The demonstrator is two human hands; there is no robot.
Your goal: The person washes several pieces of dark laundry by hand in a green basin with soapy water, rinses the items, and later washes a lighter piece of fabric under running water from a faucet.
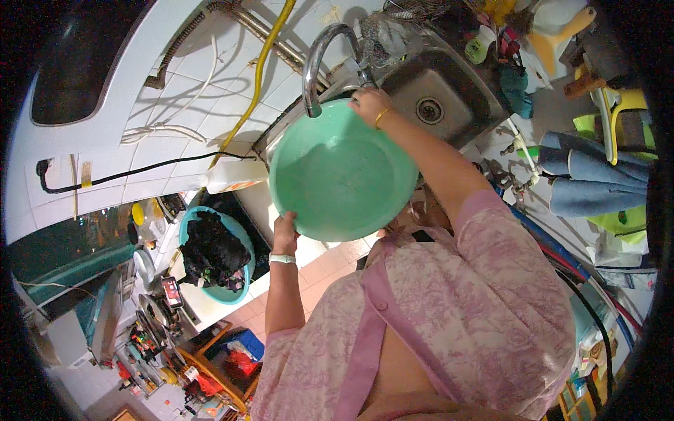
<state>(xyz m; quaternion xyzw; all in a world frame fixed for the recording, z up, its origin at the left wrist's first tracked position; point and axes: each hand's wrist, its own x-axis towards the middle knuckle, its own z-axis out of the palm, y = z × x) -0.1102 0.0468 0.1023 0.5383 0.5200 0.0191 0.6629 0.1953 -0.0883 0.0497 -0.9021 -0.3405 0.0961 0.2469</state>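
A round mint-green plastic basin [344, 175] is under the curved chrome faucet [312, 77], over the left part of the sink. My left hand [286, 235] grips its near left rim, with the thumb over the edge. Reaching across the basin, my right hand [372, 107] has its fingers closed at the chrome handle at the foot of the faucet, right beside the basin's far rim. The fingers partly hide that handle. A darker patch of shadow lies in the basin; whether it holds water I cannot tell.
To the right is a steel sink bowl [428, 88] with a round drain. A blue tub [246, 270] of dark cloth stands on the counter at the left. Blue jeans [590, 172] hang at the right. A yellow hose [263, 67] runs along the tiled wall.
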